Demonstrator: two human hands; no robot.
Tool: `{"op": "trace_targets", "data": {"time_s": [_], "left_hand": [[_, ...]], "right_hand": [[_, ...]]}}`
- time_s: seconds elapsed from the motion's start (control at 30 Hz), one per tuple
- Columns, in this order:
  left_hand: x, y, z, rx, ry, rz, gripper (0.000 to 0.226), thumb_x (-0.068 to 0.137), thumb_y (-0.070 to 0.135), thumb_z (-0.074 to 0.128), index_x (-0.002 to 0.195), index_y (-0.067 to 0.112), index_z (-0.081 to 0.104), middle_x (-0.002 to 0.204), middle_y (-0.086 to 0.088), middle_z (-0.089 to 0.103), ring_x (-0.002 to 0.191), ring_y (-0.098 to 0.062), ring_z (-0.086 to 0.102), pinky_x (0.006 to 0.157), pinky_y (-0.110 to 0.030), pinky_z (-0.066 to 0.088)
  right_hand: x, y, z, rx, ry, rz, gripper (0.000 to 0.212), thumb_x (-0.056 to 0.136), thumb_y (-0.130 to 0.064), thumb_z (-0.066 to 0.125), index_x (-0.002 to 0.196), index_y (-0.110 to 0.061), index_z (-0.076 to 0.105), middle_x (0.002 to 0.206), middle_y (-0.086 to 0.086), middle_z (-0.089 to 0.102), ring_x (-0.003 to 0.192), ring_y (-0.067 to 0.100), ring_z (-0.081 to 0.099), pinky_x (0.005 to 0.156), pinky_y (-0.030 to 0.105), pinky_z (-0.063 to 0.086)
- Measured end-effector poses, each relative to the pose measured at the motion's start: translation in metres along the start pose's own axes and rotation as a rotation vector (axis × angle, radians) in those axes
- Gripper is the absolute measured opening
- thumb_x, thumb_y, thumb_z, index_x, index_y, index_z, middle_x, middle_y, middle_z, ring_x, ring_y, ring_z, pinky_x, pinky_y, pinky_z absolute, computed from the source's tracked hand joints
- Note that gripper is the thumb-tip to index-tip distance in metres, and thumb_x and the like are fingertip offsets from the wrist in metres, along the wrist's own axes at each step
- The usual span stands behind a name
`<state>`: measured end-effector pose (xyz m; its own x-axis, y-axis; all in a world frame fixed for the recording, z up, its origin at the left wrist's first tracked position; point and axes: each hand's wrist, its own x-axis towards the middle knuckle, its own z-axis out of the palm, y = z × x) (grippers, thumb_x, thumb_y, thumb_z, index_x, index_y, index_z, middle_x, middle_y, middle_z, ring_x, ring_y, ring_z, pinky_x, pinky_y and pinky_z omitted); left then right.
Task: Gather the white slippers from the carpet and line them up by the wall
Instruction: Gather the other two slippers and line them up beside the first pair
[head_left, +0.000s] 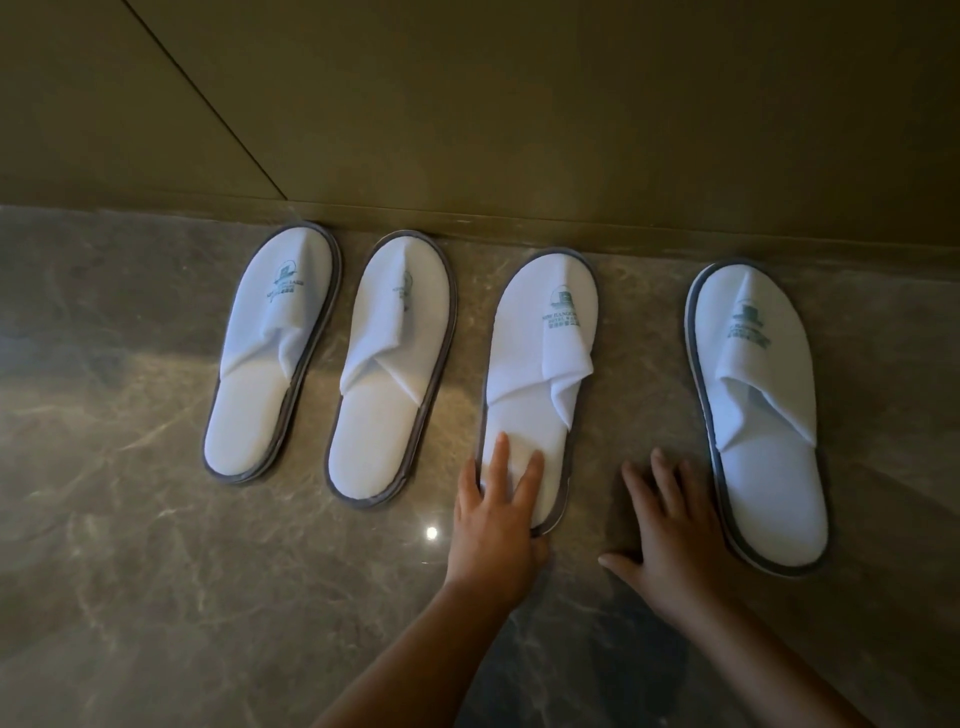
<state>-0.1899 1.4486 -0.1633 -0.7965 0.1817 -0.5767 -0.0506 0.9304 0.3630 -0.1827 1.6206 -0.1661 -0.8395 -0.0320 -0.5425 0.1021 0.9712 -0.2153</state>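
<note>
four white slippers (272, 353) lie in one row on the marble floor (156, 571), toes at the wall (519, 104). left grip (493, 530): released, fingers flat on third slipper (540, 364) heel. right grip (670, 540): released, flat on floor.

Both bare forearms come in from the bottom edge, palms down. The left hand (496, 514) is flat, fingers straight and slightly spread, thumb low at its right side. The right hand (670, 525) is flat, fingers straight, thumb out left. Hands near each other, apart.
</note>
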Motion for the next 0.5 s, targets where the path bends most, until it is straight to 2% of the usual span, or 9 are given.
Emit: {"op": "trace_targets", "data": {"time_s": [0.23, 0.3, 0.37, 0.43, 0.5], "left_hand": [[0.002, 0.005, 0.001, -0.008, 0.051, -0.032, 0.080, 0.082, 0.038, 0.053, 0.135, 0.040, -0.006, 0.151, 0.000, -0.020, 0.137, -0.037, -0.009, 0.111, -0.053, 0.016], [0.002, 0.005, 0.000, 0.002, 0.058, -0.029, 0.080, 0.082, 0.039, 0.052, 0.136, 0.039, -0.007, 0.151, -0.001, -0.019, 0.137, -0.037, -0.007, 0.111, -0.053, 0.016], [0.002, 0.004, 0.000, 0.015, 0.053, -0.022, 0.081, 0.082, 0.040, 0.052, 0.136, 0.039, -0.008, 0.151, -0.001, -0.020, 0.137, -0.037, -0.007, 0.111, -0.052, 0.016], [0.002, 0.002, -0.001, 0.049, 0.060, -0.015, 0.081, 0.081, 0.043, 0.051, 0.136, 0.039, -0.009, 0.151, -0.001, -0.019, 0.138, -0.037, -0.006, 0.112, -0.052, 0.014], [0.004, 0.001, -0.001, 0.089, 0.078, -0.014, 0.083, 0.080, 0.048, 0.051, 0.135, 0.039, -0.011, 0.151, -0.003, -0.019, 0.137, -0.037, -0.008, 0.112, -0.052, 0.010]], "right_hand": [[-0.001, 0.000, 0.000, 0.040, 0.007, 0.008, 0.092, 0.075, -0.049, 0.059, 0.139, -0.030, -0.003, 0.153, 0.004, -0.017, 0.139, 0.029, -0.016, 0.115, 0.045, 0.003], [-0.002, -0.001, -0.003, 0.106, 0.033, -0.003, 0.086, 0.076, -0.043, 0.060, 0.140, -0.029, 0.002, 0.154, 0.003, -0.011, 0.140, 0.027, -0.011, 0.115, 0.044, 0.007], [-0.007, -0.001, -0.011, 0.191, 0.153, 0.008, 0.080, 0.075, -0.031, 0.065, 0.138, -0.024, 0.018, 0.154, 0.010, 0.009, 0.140, 0.029, 0.008, 0.111, 0.046, 0.020], [-0.011, 0.008, -0.015, 0.203, 0.388, 0.069, 0.076, 0.065, -0.019, 0.075, 0.131, -0.013, 0.036, 0.142, 0.023, 0.034, 0.130, 0.039, 0.033, 0.100, 0.052, 0.033], [-0.013, 0.024, -0.018, 0.217, 0.521, 0.204, 0.080, 0.060, -0.016, 0.078, 0.128, -0.009, 0.037, 0.138, 0.030, 0.035, 0.125, 0.047, 0.035, 0.097, 0.059, 0.032]]}}
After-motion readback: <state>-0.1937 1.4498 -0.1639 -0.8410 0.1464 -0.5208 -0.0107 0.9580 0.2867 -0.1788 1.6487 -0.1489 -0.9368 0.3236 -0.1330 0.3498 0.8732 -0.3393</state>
